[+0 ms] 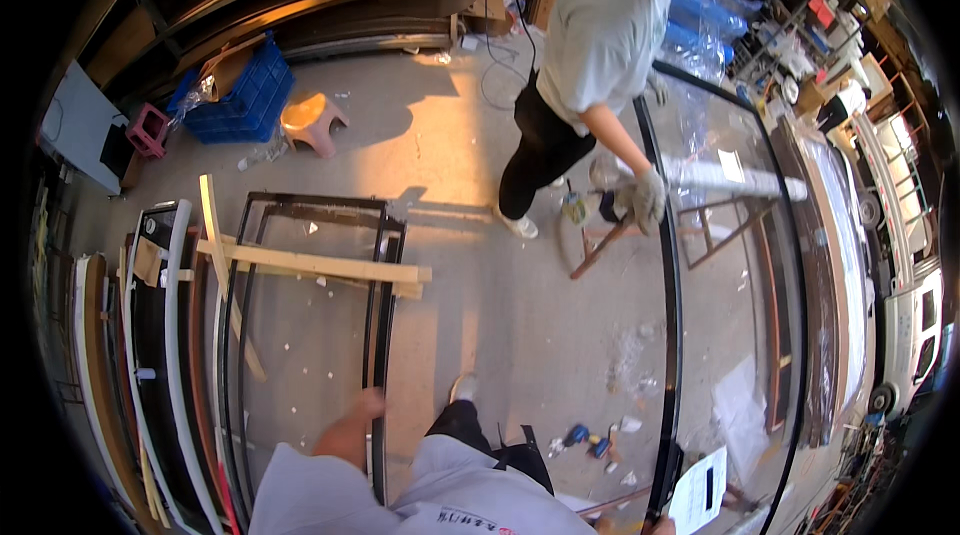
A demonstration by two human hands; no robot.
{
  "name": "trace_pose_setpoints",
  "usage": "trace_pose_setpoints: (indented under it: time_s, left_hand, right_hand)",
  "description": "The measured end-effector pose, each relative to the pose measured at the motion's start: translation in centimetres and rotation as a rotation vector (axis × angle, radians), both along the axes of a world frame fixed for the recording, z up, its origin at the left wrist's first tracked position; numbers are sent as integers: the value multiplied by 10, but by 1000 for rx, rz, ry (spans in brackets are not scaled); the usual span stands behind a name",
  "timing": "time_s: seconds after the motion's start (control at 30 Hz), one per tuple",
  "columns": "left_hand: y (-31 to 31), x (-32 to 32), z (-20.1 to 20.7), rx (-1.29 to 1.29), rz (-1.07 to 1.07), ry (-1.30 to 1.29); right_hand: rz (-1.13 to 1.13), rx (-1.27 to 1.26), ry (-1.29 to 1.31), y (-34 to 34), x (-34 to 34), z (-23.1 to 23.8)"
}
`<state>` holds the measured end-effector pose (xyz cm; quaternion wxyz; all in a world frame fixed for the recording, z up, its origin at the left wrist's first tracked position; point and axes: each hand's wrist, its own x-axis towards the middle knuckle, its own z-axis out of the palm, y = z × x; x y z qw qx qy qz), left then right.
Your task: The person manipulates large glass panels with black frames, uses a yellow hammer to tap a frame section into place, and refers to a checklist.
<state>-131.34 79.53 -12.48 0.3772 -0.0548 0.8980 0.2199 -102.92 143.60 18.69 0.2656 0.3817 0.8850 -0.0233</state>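
Note:
My left hand [372, 403] is over the side bar of an upright black rectangular frame [381, 355]. Its fingers are hidden, so whether it grips the bar or only overlaps it in view cannot be told. At the lower edge, my right hand [660, 526], mostly cut off, is closed on the near end of a large black-edged glazed frame [672, 335]. Next to that hand a white printed sheet [700, 491] lies against the frame. Across from me a co-worker [610, 45] has a gloved hand [648, 200] on the same frame's long bar.
Pale wooden strips [320, 262] cross the left frame. Further left stand white-edged frames [178, 335]. A blue crate [235, 100] and a stool [312, 122] stand at the back. Power tools [590, 440] and scraps lie on the floor. A wrapped roll [720, 178] lies beyond the glass.

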Motion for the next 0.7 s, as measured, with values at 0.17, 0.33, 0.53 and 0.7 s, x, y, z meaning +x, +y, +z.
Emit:
trace_pose_setpoints:
  time_s: [0.17,0.33,0.53,0.7]
  left_hand:
    - [-255,30,38,-218,872,175]
    - [-187,-51,27,-118,795,110]
    - [77,-162,-61,224,176,16]
    - [133,-345,80,404,120,138]
  right_hand:
    - [106,-391,-181,-11,-52,10]
    - [375,-481,426,-138,-371,77]
    - [296,-1283,1241,-227,-648,139]
    - [644,-1372,1655,-250,-743,169]
